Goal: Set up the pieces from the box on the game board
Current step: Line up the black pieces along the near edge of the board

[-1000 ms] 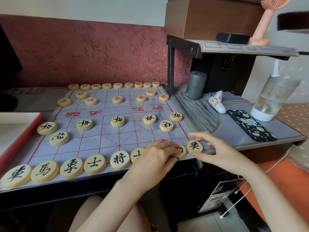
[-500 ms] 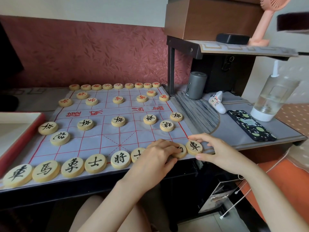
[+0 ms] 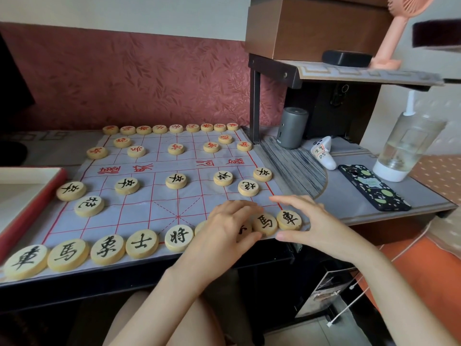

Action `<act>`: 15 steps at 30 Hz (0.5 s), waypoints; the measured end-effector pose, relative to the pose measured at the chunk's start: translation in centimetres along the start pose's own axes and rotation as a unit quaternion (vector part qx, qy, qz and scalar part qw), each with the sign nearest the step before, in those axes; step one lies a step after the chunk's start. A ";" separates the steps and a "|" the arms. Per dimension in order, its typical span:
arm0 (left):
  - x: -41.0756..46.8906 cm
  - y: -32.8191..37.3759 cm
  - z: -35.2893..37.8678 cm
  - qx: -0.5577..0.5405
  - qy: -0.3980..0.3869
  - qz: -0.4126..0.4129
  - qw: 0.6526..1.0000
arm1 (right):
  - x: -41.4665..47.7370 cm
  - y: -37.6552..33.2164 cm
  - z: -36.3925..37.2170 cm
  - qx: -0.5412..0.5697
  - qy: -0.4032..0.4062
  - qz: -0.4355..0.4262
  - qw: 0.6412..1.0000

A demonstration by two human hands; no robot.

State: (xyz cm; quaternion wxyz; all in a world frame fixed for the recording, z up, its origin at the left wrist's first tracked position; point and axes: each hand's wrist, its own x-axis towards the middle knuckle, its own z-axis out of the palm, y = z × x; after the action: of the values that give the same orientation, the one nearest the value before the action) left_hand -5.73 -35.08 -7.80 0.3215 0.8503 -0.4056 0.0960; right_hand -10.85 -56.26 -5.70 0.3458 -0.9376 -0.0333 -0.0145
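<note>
Between right fingers, corner piece

left hand: bare, slim fingers | right hand: bare, slim fingers | forearms: bare along all that shows | thighs: bare, below near edge of game board

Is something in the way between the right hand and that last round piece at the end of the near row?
No, nothing visible is. The right hand curves right around the end piece, with no other thing between them. The neighbouring piece sits on its other side, by the left hand.
</note>
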 end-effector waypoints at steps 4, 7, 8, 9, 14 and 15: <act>-0.5 -0.7 -1.2 0.009 0.012 -0.028 0.999 | 0.9 -0.9 1.2 -0.018 -0.011 -0.016 1.000; -0.8 -0.9 -1.8 0.003 0.004 -0.045 0.999 | 1.2 -0.8 1.6 -0.038 -0.005 -0.021 0.999; -0.9 -1.0 -1.9 0.003 -0.003 -0.050 0.999 | 1.2 -0.8 1.7 -0.040 -0.004 -0.020 0.999; -0.9 -1.1 -1.9 0.007 -0.008 -0.052 0.999 | 1.2 -0.8 1.7 -0.041 -0.003 -0.020 0.999; -0.8 -1.2 -1.7 0.001 -0.016 -0.068 0.998 | 1.3 -0.9 1.9 -0.056 0.005 -0.033 0.998; -0.8 -1.2 -1.6 0.000 -0.015 -0.068 0.998 | 1.3 -0.9 1.9 -0.054 0.004 -0.034 0.998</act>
State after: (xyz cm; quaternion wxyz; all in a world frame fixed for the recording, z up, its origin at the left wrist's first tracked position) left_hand -5.17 -32.98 -7.44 0.3216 0.8771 -0.3514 0.0615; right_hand -9.65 -54.27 -6.50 0.2940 -0.9532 -0.0627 -0.0319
